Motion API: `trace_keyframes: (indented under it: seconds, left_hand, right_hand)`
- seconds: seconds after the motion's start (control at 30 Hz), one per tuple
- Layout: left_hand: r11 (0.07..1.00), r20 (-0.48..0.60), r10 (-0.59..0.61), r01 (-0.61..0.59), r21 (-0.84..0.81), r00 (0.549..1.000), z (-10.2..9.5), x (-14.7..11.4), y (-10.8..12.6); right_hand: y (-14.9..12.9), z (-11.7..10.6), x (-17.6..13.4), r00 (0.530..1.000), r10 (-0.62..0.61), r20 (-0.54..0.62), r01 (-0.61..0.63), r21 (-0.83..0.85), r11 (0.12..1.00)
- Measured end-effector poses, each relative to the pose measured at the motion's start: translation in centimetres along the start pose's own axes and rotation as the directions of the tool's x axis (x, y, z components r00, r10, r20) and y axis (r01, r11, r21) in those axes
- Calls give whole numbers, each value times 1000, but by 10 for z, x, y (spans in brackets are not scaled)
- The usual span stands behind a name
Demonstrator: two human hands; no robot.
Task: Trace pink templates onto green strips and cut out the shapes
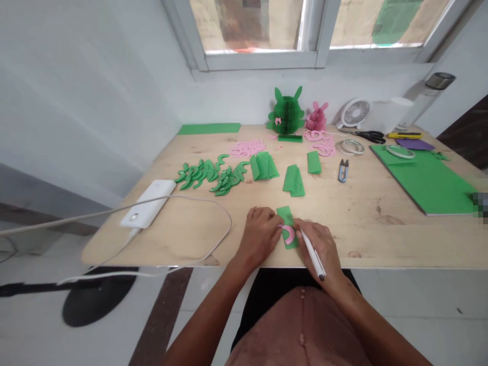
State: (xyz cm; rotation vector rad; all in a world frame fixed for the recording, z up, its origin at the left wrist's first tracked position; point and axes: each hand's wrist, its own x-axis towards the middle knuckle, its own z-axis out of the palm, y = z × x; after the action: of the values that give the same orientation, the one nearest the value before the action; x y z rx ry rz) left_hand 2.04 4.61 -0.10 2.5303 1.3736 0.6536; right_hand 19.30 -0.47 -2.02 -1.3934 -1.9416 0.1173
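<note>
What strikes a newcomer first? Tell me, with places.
The green paper figure at the back of the table, with a smaller pink figure to its right, stands out. Near the front, the left hand and right hand with a white pen flank a pink crescent on green paper.

Bare tabletop [381, 239] at front right leaves room to pass, while a looped cable [231, 219] obstructs the left.

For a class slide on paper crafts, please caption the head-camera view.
Left hand at a pink curved cutout over green paper; right hand holding a white pen.
</note>
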Motion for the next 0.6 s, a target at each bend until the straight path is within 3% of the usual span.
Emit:
trace_keyframes:
  seconds: [0.17, 0.6]
  left_hand:
    - [999, 7, 47, -47, 6, 999, -7, -6, -7]
    - [997, -23, 0, 2, 73, 1000, -11, -17, -10]
  right_hand:
    - [-1, 0, 0, 1000, 19, -10, -19, 0, 1000]
    - [-1, 0, -1, 998, 54, 18, -54, 14, 998]
